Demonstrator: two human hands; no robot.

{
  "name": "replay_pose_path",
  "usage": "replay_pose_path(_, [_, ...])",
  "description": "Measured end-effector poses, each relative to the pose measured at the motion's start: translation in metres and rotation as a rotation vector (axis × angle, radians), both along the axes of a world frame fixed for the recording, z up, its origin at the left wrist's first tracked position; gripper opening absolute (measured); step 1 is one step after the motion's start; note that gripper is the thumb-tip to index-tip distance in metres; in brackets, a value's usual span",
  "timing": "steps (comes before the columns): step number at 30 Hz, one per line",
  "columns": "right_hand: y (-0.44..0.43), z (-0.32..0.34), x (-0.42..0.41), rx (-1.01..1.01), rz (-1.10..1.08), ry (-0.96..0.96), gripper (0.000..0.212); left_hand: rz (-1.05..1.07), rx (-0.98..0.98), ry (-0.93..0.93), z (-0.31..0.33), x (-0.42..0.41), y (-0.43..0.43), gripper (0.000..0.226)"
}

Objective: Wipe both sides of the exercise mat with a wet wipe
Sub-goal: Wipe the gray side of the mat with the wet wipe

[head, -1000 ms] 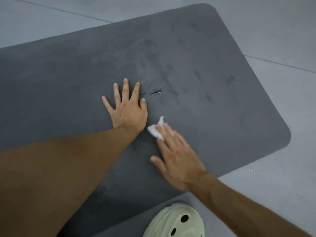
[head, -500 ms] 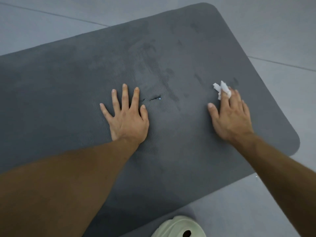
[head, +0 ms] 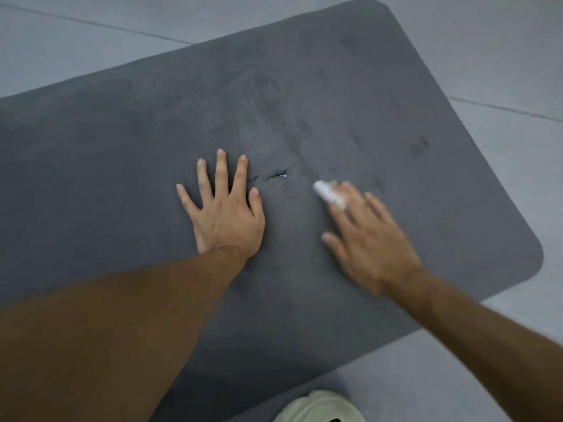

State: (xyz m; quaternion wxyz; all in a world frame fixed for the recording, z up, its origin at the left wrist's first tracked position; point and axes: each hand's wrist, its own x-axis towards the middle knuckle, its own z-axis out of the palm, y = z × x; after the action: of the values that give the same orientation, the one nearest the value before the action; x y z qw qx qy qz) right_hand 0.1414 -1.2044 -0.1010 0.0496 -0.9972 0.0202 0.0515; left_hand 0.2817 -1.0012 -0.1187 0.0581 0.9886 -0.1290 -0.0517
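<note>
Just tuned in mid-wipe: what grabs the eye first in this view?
A dark grey mat fills the frame on pale floor tiles. The left hand lies flat at its middle; just right of it the blurred right hand presses a white wet wipe to the mat. Between them sits a small dark mark.

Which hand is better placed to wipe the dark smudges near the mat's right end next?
Right. The right hand has the wet wipe under its fingers, nearer those smudges; the left hand lies flat on the mat, without a wipe.
</note>
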Motion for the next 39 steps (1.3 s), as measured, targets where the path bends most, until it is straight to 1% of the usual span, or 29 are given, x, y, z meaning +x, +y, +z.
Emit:
replay_pose_path(2, [-0.039, -0.001, 0.016, 0.009, -0.26, -0.017, 0.074, -0.001, -0.006, 0.008, 0.001, 0.001, 0.0, 0.061])
replay_pose_path(4, [-0.068, -0.001, 0.032, 0.049, -0.447, 0.008, 0.077, -0.002, 0.0, 0.012, 0.001, 0.001, -0.001, 0.061])
replay_pose_path(5, [-0.075, 0.001, 0.04, 0.076, -0.496, 0.029, 0.076, -0.004, 0.004, 0.014, 0.001, 0.001, -0.001, 0.061])
replay_pose_path(7, [-0.071, 0.004, 0.056, 0.133, -0.521, 0.033, 0.072, -0.003, 0.006, 0.015, 0.001, 0.0, -0.001, 0.061])
replay_pose_path(9, [-0.049, 0.005, 0.07, 0.191, -0.468, -0.017, 0.073, -0.004, 0.008, 0.013, 0.001, 0.001, 0.0, 0.061])
replay_pose_path(11, [-0.016, 0.005, 0.075, 0.206, -0.33, -0.036, 0.078, -0.007, 0.008, 0.011, 0.0, 0.001, 0.0, 0.06])
replay_pose_path(13, [0.019, 0.003, 0.071, 0.217, -0.17, -0.02, 0.075, -0.008, 0.008, 0.003, 0.0, 0.001, 0.0, 0.06])
replay_pose_path(17, [0.056, 0.003, 0.049, 0.143, 0.128, 0.014, 0.066, -0.011, 0.006, -0.001, -0.001, 0.001, 0.0, 0.06])
replay_pose_path(19, [0.046, 0.0, 0.046, 0.092, 0.174, 0.01, 0.064, -0.012, 0.006, -0.004, -0.001, 0.0, 0.001, 0.06])
replay_pose_path(20, [0.036, -0.001, 0.047, 0.074, 0.135, 0.006, 0.065, -0.012, 0.005, -0.002, 0.0, 0.0, 0.001, 0.06])
replay_pose_path(24, [-0.022, -0.005, 0.045, 0.067, -0.23, -0.032, 0.07, -0.014, 0.007, -0.004, -0.001, 0.001, 0.0, 0.06])
replay_pose_path(27, [-0.061, -0.007, 0.029, 0.082, -0.438, -0.053, 0.074, -0.014, 0.009, 0.003, -0.001, 0.0, 0.001, 0.06])
replay_pose_path(29, [-0.074, -0.005, 0.02, 0.087, -0.544, -0.042, 0.075, -0.019, 0.01, 0.008, 0.0, 0.0, 0.0, 0.06])
replay_pose_path(31, [-0.07, -0.002, 0.018, 0.112, -0.578, -0.037, 0.077, -0.02, 0.007, 0.013, 0.001, 0.0, 0.0, 0.06])
replay_pose_path(32, [-0.06, 0.001, 0.02, 0.13, -0.553, -0.046, 0.078, -0.019, 0.008, 0.013, 0.001, 0.001, 0.001, 0.06])
replay_pose_path(34, [-0.027, 0.004, 0.021, 0.162, -0.408, -0.065, 0.078, -0.021, 0.008, 0.012, 0.0, 0.001, 0.001, 0.06])
replay_pose_path(36, [0.017, 0.003, 0.012, 0.184, -0.198, -0.029, 0.076, -0.021, -0.003, 0.011, 0.0, 0.001, 0.001, 0.06])
replay_pose_path(39, [0.069, 0.004, -0.018, 0.123, 0.115, 0.04, 0.068, -0.021, 0.001, -0.006, 0.0, 0.0, 0.001, 0.06])
